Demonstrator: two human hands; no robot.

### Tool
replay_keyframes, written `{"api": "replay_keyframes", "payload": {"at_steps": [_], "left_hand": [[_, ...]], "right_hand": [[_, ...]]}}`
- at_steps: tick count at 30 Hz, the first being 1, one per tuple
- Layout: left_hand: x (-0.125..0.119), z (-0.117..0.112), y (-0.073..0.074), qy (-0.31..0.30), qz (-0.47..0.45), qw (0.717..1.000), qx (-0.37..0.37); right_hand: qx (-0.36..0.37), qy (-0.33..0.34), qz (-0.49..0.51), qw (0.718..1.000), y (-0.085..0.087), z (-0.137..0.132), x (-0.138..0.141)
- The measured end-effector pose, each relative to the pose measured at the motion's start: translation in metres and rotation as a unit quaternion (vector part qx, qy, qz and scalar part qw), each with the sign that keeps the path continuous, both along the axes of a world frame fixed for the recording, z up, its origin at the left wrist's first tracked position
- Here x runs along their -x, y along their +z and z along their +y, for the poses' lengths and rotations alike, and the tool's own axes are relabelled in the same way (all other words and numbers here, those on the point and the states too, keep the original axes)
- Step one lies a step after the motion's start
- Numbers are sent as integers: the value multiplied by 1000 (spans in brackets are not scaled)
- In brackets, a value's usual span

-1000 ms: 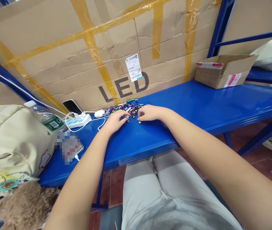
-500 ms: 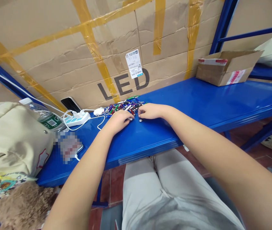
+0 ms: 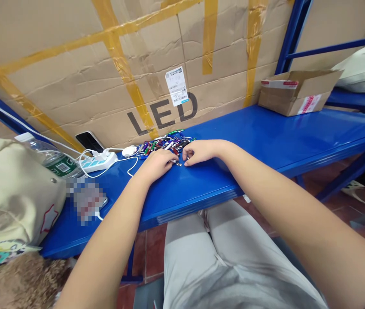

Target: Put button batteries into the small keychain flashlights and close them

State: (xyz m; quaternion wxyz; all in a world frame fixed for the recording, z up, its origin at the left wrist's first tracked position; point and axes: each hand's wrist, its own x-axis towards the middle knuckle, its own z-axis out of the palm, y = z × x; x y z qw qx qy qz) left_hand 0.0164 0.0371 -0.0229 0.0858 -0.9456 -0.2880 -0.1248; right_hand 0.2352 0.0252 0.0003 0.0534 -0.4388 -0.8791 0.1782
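Observation:
A heap of small coloured keychain pieces (image 3: 166, 142) lies on the blue shelf board (image 3: 266, 137) against a big cardboard box marked LED (image 3: 163, 116). My left hand (image 3: 156, 164) rests at the heap's near edge with its fingers curled over a small dark piece. My right hand (image 3: 198, 152) sits beside it, fingers bent and pinching at a tiny piece on the board. The two hands almost touch. What lies under the fingertips is too small to name.
A white power strip (image 3: 100, 162) with cables, a phone (image 3: 89, 141) leaning on the box, a water bottle (image 3: 50, 159) and a cream bag (image 3: 11, 193) stand at the left. An open cardboard carton (image 3: 295, 92) sits at the far right of the board.
Both hands stay at the heap and have shifted only slightly, the fingers working at small pieces. The view has drifted a little to the right.

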Motion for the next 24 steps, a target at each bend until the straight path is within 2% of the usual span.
{"api": "replay_keyframes", "payload": {"at_steps": [5,9,16,24], "left_hand": [[0,0,0,8,-5,1000,19],[0,-4,6,37,-35,998,34],[12,0,11,143,-68,987,21],[30,13,1,257,-66,964,-12]], "right_hand": [[6,10,0,1000,-1,2,-2],[6,7,0,1000,0,3,-3],[-8,-60,37,997,-4,9,-4],[-12,-39,45,998,-12,19,-6]]}}
